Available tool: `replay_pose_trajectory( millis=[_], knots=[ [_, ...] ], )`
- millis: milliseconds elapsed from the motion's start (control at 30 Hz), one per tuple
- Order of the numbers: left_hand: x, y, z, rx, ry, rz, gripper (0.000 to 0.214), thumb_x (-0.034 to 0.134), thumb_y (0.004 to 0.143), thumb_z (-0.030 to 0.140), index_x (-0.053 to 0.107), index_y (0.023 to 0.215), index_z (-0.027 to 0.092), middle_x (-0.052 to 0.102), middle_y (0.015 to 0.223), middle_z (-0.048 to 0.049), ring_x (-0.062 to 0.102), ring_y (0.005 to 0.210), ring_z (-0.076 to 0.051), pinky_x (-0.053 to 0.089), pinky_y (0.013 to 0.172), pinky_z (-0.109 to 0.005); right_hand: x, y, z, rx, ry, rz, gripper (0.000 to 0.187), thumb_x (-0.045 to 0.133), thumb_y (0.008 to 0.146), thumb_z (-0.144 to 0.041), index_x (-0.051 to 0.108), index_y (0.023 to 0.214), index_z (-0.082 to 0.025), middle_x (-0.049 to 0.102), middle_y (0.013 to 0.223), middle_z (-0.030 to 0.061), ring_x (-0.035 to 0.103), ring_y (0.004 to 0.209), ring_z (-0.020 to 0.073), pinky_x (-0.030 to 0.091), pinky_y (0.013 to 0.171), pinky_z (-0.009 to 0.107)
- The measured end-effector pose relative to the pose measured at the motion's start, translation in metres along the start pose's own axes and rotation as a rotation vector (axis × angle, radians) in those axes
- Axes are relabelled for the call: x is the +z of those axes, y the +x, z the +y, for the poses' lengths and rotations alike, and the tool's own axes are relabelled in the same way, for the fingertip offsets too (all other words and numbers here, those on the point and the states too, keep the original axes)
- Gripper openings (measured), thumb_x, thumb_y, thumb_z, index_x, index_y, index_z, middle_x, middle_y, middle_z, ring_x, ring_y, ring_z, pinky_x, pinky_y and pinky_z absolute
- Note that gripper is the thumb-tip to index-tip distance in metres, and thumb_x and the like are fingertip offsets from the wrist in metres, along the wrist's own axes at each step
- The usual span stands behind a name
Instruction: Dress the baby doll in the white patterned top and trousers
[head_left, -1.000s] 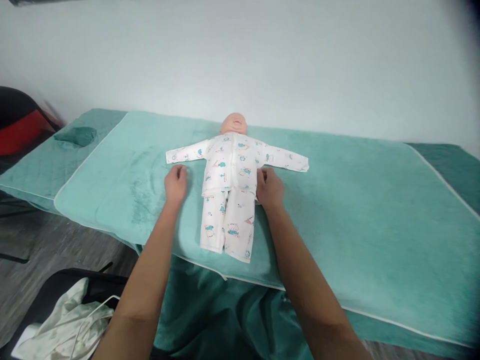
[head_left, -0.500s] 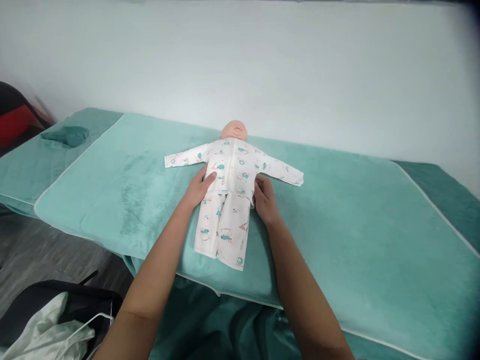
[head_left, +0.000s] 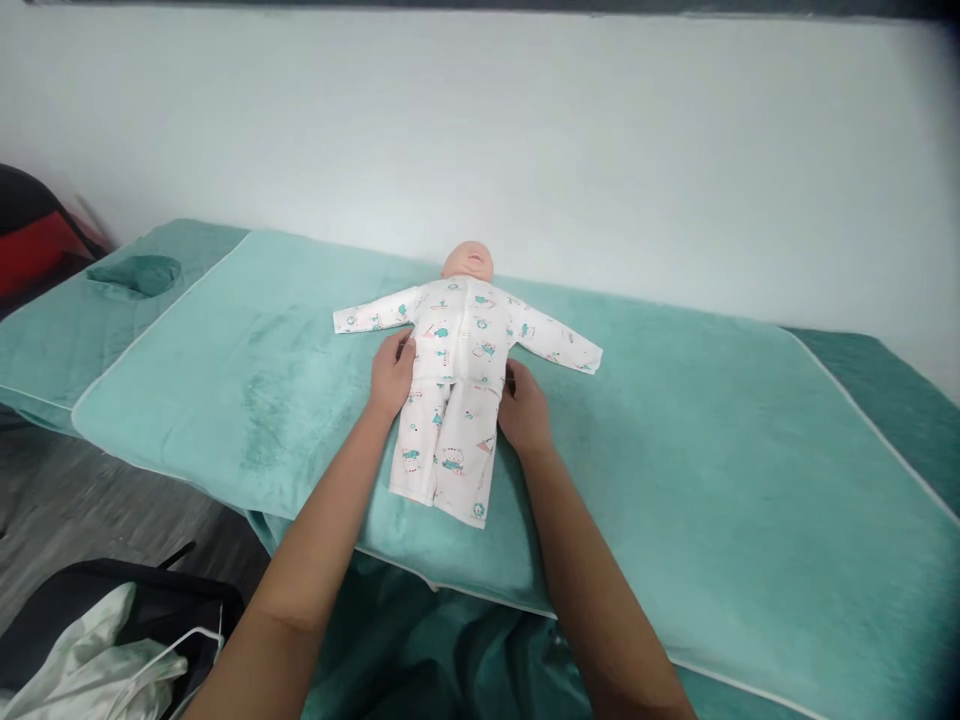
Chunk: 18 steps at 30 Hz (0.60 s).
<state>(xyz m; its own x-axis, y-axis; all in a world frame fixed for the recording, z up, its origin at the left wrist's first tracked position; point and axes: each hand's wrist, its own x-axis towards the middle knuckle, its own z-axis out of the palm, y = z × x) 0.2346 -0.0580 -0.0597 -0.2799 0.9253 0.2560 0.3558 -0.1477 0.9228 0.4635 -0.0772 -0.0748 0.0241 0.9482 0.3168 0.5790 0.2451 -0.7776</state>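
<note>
Baby doll (head_left: 459,350) supine at centre of teal towel (head_left: 675,450), left hand (head_left: 391,375) shifted off doll's chest to its waist, right hand (head_left: 523,408) unchanged at opposite waist, both hands flat, unclenched, pressing the doll's sides.

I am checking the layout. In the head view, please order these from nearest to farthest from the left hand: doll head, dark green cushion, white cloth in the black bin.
From the left hand, at the doll's waist:
1. Doll head, just beyond, up and right.
2. White cloth, near lower left, in the black bin.
3. Dark green cushion, far left of the bed.
The last two are not far apart in distance.
</note>
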Motion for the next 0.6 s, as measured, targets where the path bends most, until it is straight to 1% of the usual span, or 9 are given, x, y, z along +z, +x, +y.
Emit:
replay_pose_trajectory(
  millis=[100,167,233,300,367,433,467,533,600],
  knots=[
    [-0.004,-0.011,-0.002,0.07,0.063,0.038,0.037,0.046,0.098,0.029,0.07,0.124,0.019,0.071,0.129,-0.0102,0.063,0.122,-0.024,0.046,0.112,-0.041,0.0,-0.008,0.0,-0.121,-0.231,-0.062,0.046,0.046,0.096,-0.028,0.061,0.135,-0.011,0.068,0.133,0.0202,0.06,0.12,0.0352,0.047,0.103,0.055],
    [-0.009,-0.027,0.0,0.117,0.078,0.007,0.039,0.042,0.097,0.024,0.071,0.124,0.018,0.071,0.128,-0.0109,0.063,0.122,-0.023,0.046,0.113,-0.041,-0.001,-0.021,-0.002,-0.155,-0.348,-0.106,0.048,0.044,0.097,-0.027,0.058,0.14,-0.009,0.062,0.143,0.0212,0.056,0.13,0.0368,0.045,0.107,0.057],
    [-0.018,-0.053,0.003,0.149,0.084,-0.05,0.042,0.04,0.098,0.023,0.07,0.127,0.018,0.07,0.13,-0.0118,0.064,0.122,-0.023,0.047,0.113,-0.041,-0.005,-0.039,-0.007,-0.189,-0.433,-0.134,0.05,0.044,0.099,-0.028,0.054,0.145,-0.01,0.057,0.151,0.0198,0.051,0.139,0.0366,0.042,0.112,0.057],
    [-0.03,-0.091,0.005,0.164,0.106,-0.094,0.042,0.041,0.1,0.025,0.069,0.131,0.019,0.07,0.133,-0.0128,0.063,0.125,-0.025,0.048,0.113,-0.044,-0.011,-0.064,-0.013,-0.237,-0.474,-0.145,0.051,0.043,0.101,-0.029,0.052,0.148,-0.013,0.055,0.154,0.0176,0.048,0.144,0.0346,0.04,0.116,0.055],
    [-0.045,-0.144,0.005,0.155,0.13,-0.085,0.041,0.043,0.1,0.028,0.07,0.13,0.023,0.07,0.133,-0.0129,0.064,0.125,-0.026,0.049,0.113,-0.048,-0.018,-0.096,-0.02,-0.263,-0.478,-0.133,0.051,0.04,0.103,-0.03,0.05,0.151,-0.015,0.056,0.154,0.0169,0.047,0.146,0.0331,0.039,0.118,0.055],
    [-0.063,-0.212,0.0,0.122,0.126,-0.069,0.04,0.043,0.101,0.028,0.07,0.131,0.03,0.071,0.133,-0.0104,0.064,0.126,-0.026,0.05,0.113,-0.051,-0.024,-0.137,-0.026,-0.26,-0.466,-0.121,0.054,0.038,0.104,-0.031,0.045,0.155,-0.017,0.055,0.154,0.0184,0.045,0.149,0.0343,0.037,0.12,0.058],
    [-0.074,-0.249,-0.004,0.092,0.119,-0.082,0.04,0.044,0.1,0.028,0.07,0.13,0.034,0.072,0.132,-0.0081,0.065,0.126,-0.025,0.051,0.112,-0.051,-0.027,-0.161,-0.028,-0.26,-0.453,-0.12,0.057,0.039,0.103,-0.032,0.041,0.158,-0.019,0.052,0.157,0.0186,0.042,0.151,0.0351,0.036,0.12,0.06],
    [-0.101,-0.327,-0.013,-0.026,0.106,-0.121,0.041,0.046,0.098,0.026,0.071,0.126,0.043,0.075,0.126,-0.004,0.07,0.12,-0.025,0.057,0.106,-0.05,-0.029,-0.217,-0.028,-0.255,-0.399,-0.164,0.064,0.045,0.101,-0.034,0.031,0.164,-0.03,0.041,0.165,0.0136,0.035,0.155,0.0354,0.031,0.122,0.065],
    [-0.133,-0.397,-0.022,-0.184,0.166,-0.12,0.043,0.05,0.092,0.023,0.075,0.115,0.049,0.078,0.116,-0.0023,0.074,0.11,-0.027,0.062,0.096,-0.05,-0.027,-0.278,-0.024,-0.257,-0.29,-0.248,0.071,0.051,0.098,-0.035,0.027,0.164,-0.042,0.038,0.168,0.0073,0.037,0.154,0.0374,0.032,0.121,0.07]
  ],
)
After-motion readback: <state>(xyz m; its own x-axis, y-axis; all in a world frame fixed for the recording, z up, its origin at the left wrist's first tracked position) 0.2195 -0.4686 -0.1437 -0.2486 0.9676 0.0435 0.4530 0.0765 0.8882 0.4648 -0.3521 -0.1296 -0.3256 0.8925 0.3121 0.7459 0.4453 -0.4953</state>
